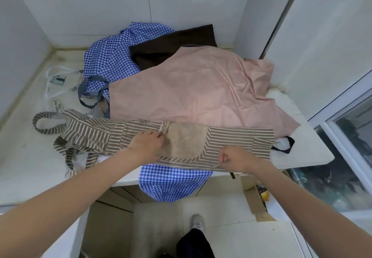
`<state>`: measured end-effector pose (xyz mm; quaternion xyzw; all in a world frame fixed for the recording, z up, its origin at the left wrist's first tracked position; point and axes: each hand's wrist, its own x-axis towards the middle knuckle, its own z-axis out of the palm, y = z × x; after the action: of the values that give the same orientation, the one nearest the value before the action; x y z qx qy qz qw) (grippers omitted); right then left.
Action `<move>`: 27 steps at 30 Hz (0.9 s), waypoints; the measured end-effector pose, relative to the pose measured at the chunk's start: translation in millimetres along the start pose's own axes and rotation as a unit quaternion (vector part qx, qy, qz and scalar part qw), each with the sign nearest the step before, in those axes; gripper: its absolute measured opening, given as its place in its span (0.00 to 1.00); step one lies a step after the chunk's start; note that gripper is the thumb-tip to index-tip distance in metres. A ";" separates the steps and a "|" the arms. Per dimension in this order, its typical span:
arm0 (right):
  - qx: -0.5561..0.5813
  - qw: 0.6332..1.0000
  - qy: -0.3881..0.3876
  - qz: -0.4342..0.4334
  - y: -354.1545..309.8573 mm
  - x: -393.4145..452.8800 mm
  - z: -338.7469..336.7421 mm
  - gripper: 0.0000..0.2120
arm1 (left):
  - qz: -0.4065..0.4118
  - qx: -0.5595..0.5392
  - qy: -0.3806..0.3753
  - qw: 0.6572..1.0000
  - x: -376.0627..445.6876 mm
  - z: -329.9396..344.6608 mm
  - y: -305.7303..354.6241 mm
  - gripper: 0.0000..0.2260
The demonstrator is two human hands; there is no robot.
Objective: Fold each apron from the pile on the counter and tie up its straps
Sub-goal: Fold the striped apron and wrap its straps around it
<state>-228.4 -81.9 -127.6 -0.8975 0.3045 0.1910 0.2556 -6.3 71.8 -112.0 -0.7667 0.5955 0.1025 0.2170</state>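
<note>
Evidently early: both hands, left hand [148, 140] and right hand [233, 158], pinch the half-folded striped apron [231, 137], straps loose, while the pile [191, 88] on the table [24, 157] lies unfolded.

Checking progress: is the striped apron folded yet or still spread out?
Partly folded: the striped apron lies as a long narrow band across the counter, both hands gripping it, straps loose and untied.

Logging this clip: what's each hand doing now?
Left hand: pinching the striped apron beside its pocket.
Right hand: fist gripping the apron's near edge.
</note>
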 end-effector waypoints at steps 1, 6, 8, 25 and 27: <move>0.083 0.995 0.044 0.021 7.5 -3.5 -8.1 0.05 | 0.017 0.003 0.038 0.999 4.3 -10.2 12.8 0.25; 0.028 0.965 0.176 0.190 64.6 -20.4 -46.9 0.16 | 0.124 -0.106 0.085 0.983 33.6 -43.0 76.5 0.24; 0.041 0.965 0.089 0.243 81.8 -30.0 -51.5 0.17 | 0.171 -0.132 0.065 0.974 42.5 -45.2 103.0 0.24; 0.447 0.836 0.164 0.274 107.8 -21.8 -40.8 0.10 | 0.015 -0.549 -0.018 0.835 96.4 -59.4 130.1 0.07; 0.360 0.879 0.131 0.285 108.5 -16.6 -37.6 0.12 | -0.031 -0.664 -0.013 0.747 96.5 -62.2 125.5 0.09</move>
<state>-303.6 -170.2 -126.5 -0.6349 0.6252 0.0137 0.4538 -106.8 -65.0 -123.5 -0.7335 0.3500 0.4757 -0.3364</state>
